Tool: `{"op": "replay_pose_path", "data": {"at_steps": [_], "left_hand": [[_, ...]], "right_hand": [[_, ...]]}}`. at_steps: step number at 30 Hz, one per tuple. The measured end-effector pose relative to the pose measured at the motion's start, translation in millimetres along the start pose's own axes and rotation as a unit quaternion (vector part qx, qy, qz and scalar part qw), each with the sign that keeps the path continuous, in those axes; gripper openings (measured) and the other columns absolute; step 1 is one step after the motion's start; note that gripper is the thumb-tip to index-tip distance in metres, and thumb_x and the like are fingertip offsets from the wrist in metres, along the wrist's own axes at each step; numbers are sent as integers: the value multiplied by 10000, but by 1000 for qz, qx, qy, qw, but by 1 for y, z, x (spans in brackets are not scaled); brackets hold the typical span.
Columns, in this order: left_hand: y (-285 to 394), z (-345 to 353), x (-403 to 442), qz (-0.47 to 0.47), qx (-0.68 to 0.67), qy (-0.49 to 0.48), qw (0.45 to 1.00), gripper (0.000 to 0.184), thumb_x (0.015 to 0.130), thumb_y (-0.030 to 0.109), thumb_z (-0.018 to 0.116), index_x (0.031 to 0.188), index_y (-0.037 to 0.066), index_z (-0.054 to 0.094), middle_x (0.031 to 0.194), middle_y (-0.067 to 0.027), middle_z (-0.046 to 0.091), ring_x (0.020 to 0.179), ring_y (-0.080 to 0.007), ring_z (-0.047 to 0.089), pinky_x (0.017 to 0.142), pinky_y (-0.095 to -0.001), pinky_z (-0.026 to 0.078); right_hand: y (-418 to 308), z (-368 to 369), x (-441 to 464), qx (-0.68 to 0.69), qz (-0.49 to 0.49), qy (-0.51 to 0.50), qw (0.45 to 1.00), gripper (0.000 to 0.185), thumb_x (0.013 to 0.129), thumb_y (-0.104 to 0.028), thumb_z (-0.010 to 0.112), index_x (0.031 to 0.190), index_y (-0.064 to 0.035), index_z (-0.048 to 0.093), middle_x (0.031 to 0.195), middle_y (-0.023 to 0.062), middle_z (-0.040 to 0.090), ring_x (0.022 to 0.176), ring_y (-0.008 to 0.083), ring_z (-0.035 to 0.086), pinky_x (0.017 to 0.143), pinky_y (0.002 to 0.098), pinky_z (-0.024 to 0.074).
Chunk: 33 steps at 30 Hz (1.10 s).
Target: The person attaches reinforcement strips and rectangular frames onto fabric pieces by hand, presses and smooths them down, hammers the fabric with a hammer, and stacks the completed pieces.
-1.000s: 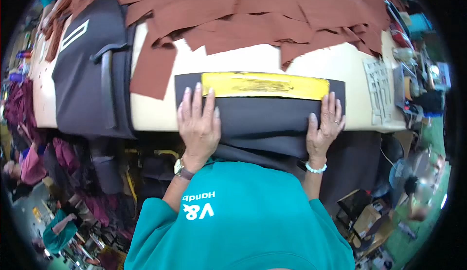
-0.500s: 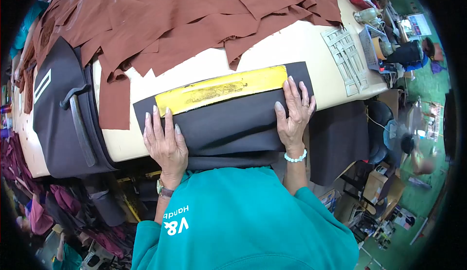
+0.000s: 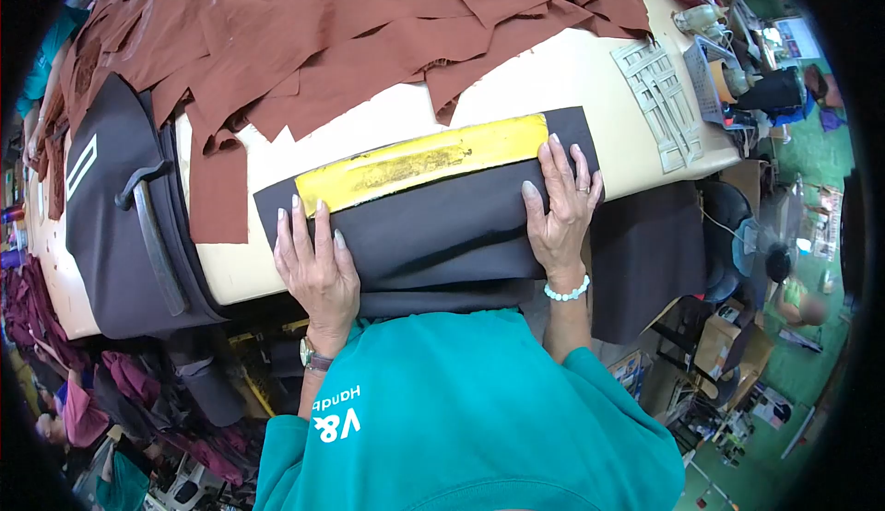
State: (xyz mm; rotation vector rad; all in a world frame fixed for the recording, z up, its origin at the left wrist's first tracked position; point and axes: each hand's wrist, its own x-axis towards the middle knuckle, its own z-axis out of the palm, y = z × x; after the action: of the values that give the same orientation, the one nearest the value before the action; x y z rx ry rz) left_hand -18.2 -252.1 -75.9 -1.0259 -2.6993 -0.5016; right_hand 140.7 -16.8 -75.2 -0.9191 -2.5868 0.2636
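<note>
A long yellow strip (image 3: 424, 159), smudged dark along its middle, lies along the far edge of a dark sheet of material (image 3: 442, 225) on the table. My left hand (image 3: 318, 276) rests flat on the sheet, its fingers spread, with fingertips touching the strip's left end. At the strip's right end my right hand (image 3: 564, 211) lies with fingers stretched out, fingertips against it and palm on the sheet. The near part of the sheet drops over the table edge toward my body in loose folds.
A hammer (image 3: 152, 234) lies on stacked dark sheets (image 3: 101, 244) at left. Brown pieces of material (image 3: 341, 41) cover the far side of the table (image 3: 590, 78). Slotted pale templates (image 3: 659, 105) and a grey basket (image 3: 705, 78) are at right. Another person (image 3: 124, 483) is at lower left.
The yellow strip's right end and the sheet under it have shifted slightly away from me. My right hand has moved a little with them; my left hand stays about where it was.
</note>
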Motion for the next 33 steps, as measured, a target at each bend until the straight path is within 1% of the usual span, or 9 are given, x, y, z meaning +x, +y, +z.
{"op": "replay_pose_path", "data": {"at_steps": [3,6,7,10,12,13,22,27,33], "left_hand": [[3,-11,7,30,39,-12,999,402,869,152,513,1252,35,538,1361,-166,443,1278,-351,375,1029,-495,275],[5,-19,15,60,52,-81,994,403,885,137,485,1258,-13,506,1368,-170,432,1309,-323,350,1061,-491,237],[5,-17,16,56,36,-84,994,404,882,149,498,1239,-38,508,1354,-177,444,1293,-319,377,1049,-508,255],[14,-18,20,35,15,-82,996,436,873,226,545,1269,48,513,1320,-205,458,1253,-349,410,1035,-533,268],[20,-17,19,48,42,-81,995,451,863,289,580,1289,154,518,1303,-238,449,1242,-363,408,1031,-565,253],[20,-13,16,49,53,-77,994,444,867,284,580,1289,160,520,1316,-237,434,1257,-353,392,1032,-579,238],[25,-4,17,69,-15,-70,995,480,840,222,593,1256,5,498,1331,-185,453,1256,-311,415,1024,-536,279],[27,-3,17,79,-8,-89,993,511,850,208,575,1348,202,462,1376,-225,372,1278,-381,364,1022,-544,289],[24,1,13,66,-24,-79,994,491,856,222,554,1340,206,475,1398,-203,350,1313,-349,320,1062,-519,237]], "right_hand": [[-12,-11,10,-83,-30,7,996,446,887,-368,531,1226,-82,571,1350,63,482,1290,325,354,1029,612,189],[-12,-20,24,-98,-40,-24,994,388,881,-344,544,1125,-50,610,1247,76,557,1200,323,458,992,636,243],[-11,-20,26,-103,-40,-32,993,399,880,-342,547,1166,-67,584,1243,73,559,1190,311,469,998,635,241],[-21,-25,29,-118,-38,-53,991,459,880,-349,547,1270,-110,509,1262,75,542,1211,305,448,1012,636,222],[-24,-22,25,-147,-40,-68,986,466,891,-368,536,1279,-111,515,1303,97,502,1232,317,426,1015,633,219],[-24,-18,23,-163,-44,-64,984,467,894,-375,533,1278,-111,519,1312,107,491,1236,324,421,1016,632,219],[-28,-13,23,-135,-10,-64,989,486,888,-406,527,1267,-102,527,1324,130,468,1241,333,407,1007,605,252],[-21,-6,15,-80,-7,-19,997,477,875,-355,559,1283,-112,514,1305,120,477,1242,339,387,995,590,274],[-17,2,11,-52,3,7,999,452,856,-295,580,1269,-115,541,1327,108,465,1257,324,375,1032,566,219]]}}
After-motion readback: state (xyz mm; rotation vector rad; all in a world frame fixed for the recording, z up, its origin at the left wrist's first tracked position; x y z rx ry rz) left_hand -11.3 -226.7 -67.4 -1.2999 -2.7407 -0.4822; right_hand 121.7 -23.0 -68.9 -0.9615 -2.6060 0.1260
